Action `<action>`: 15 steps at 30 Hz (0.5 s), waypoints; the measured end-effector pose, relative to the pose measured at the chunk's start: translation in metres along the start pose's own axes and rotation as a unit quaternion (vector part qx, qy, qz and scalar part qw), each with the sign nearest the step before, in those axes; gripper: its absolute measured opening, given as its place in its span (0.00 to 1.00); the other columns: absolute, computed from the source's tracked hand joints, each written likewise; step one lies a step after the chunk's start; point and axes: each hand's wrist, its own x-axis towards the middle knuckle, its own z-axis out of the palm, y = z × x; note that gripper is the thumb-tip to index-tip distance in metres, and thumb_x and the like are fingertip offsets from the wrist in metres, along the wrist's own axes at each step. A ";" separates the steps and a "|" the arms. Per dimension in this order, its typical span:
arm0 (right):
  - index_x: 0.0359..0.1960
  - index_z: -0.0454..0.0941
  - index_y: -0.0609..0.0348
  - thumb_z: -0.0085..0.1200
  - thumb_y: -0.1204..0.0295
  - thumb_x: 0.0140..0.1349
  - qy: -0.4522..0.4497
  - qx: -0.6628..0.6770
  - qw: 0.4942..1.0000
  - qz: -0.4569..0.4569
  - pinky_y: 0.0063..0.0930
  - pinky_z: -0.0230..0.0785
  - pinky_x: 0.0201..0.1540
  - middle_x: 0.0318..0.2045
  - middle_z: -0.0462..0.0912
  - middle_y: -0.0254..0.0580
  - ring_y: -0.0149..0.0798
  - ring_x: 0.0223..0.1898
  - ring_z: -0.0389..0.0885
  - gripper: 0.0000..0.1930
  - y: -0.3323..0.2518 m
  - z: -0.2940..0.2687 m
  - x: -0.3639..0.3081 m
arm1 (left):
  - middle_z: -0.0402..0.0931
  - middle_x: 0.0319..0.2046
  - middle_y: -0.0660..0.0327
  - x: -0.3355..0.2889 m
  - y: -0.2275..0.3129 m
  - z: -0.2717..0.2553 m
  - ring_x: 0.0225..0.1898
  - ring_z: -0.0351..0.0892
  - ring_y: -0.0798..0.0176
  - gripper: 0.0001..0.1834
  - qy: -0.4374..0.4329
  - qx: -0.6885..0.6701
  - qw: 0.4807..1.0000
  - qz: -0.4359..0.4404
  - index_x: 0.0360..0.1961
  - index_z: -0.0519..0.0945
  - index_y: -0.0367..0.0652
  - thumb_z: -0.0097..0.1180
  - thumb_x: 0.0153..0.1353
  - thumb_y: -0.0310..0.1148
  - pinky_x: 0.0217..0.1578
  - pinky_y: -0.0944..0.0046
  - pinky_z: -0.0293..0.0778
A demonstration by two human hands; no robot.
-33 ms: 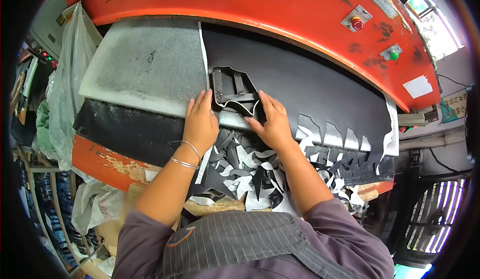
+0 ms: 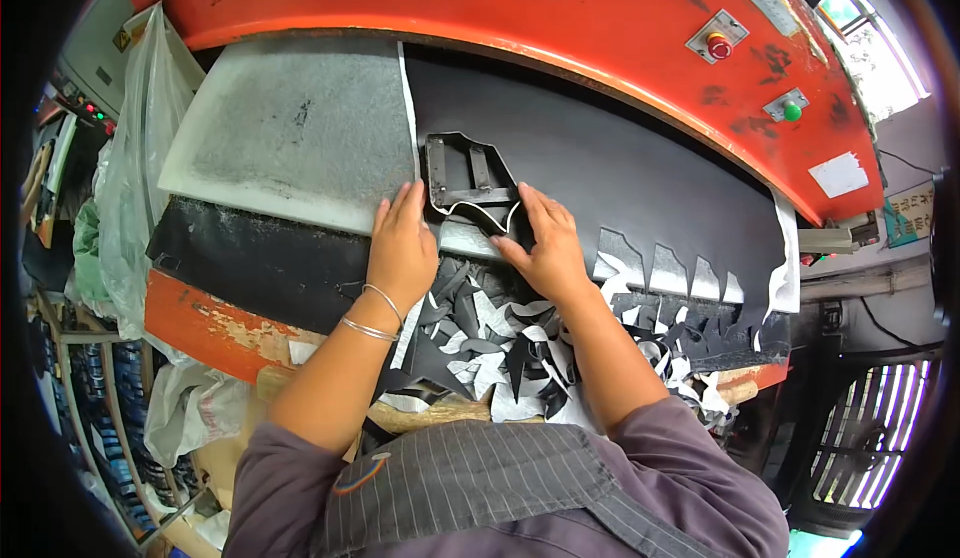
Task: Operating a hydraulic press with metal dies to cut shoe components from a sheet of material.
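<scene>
A dark metal cutting die (image 2: 478,196), an irregular closed outline with inner crossbars, lies on a black sheet (image 2: 620,148) with a white edge, close to its left border. My left hand (image 2: 402,243) lies beside the die's lower left side, fingers stretched forward and together, two metal bangles on the wrist. Whether its fingertips touch the die I cannot tell. At the die's lower right corner is my right hand (image 2: 550,243), its fingers along the right edge and its thumb at the lower edge.
A worn whitish board (image 2: 290,128) lies under the sheet. Black and white offcuts (image 2: 500,343) are heaped near me. The orange machine beam (image 2: 480,3) spans the far side, carrying green buttons (image 2: 792,112) and a red button (image 2: 718,46). Clear plastic (image 2: 150,158) hangs at left.
</scene>
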 end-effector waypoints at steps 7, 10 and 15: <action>0.60 0.65 0.66 0.66 0.59 0.49 -0.020 -0.037 0.999 -0.026 0.45 0.57 0.62 0.55 0.74 0.56 0.53 0.56 0.72 0.39 0.010 -0.002 0.000 | 0.75 0.52 0.45 -0.002 0.011 0.000 0.57 0.71 0.46 0.26 0.029 -0.047 0.998 -0.036 0.60 0.62 0.30 0.43 0.58 0.22 0.66 0.47 0.52; 0.60 0.66 0.67 0.66 0.59 0.48 -0.007 -0.033 0.998 -0.051 0.45 0.58 0.61 0.54 0.75 0.55 0.51 0.55 0.73 0.39 0.013 -0.002 0.005 | 0.78 0.49 0.47 0.003 0.013 0.002 0.53 0.75 0.46 0.25 0.056 -0.036 0.997 -0.028 0.59 0.63 0.30 0.43 0.58 0.22 0.65 0.49 0.53; 0.60 0.65 0.66 0.64 0.61 0.48 -0.013 -0.018 0.999 -0.038 0.44 0.56 0.61 0.54 0.74 0.55 0.48 0.56 0.72 0.38 0.010 0.001 0.011 | 0.78 0.50 0.48 0.008 0.014 -0.002 0.53 0.75 0.46 0.25 0.056 -0.054 0.996 -0.044 0.59 0.63 0.31 0.44 0.58 0.22 0.65 0.50 0.53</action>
